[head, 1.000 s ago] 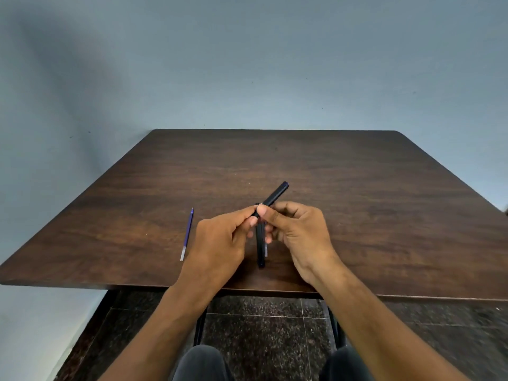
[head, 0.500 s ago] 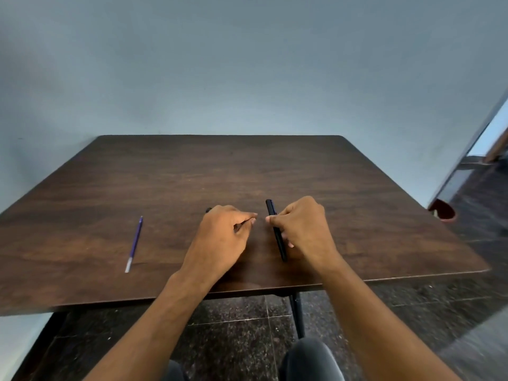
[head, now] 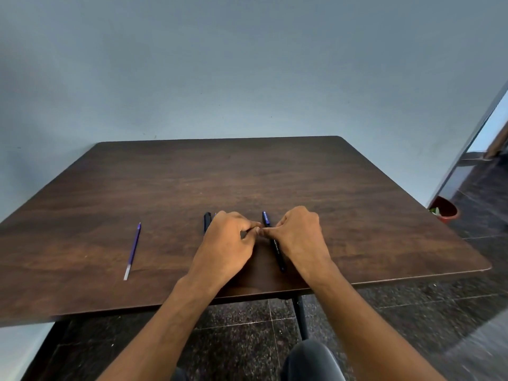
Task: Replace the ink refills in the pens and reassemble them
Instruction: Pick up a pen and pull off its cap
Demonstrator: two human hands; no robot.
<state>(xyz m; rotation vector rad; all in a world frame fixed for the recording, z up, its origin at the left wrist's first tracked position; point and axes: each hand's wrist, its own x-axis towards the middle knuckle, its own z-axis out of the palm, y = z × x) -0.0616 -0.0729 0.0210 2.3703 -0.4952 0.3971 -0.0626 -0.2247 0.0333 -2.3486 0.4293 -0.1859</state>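
Refill (head: 133, 251) on table (head: 357, 215), left of both hands; pen (head: 277, 254) under right hand (head: 301, 237).

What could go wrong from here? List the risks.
1. The purple refill lies loose, apart from both hands; a nudge could roll it toward the table edge.
2. The black pen rests near the front edge beside the right hand; a careless wrist might sweep it off.

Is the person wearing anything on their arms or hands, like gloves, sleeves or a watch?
Nothing shows. The left hand and right hand are bare, with no gloves, rings or watch visible, and both forearms are uncovered up to the frame's lower edge, so no sleeves appear. The only clothing in view is dark grey trousers at the knees.
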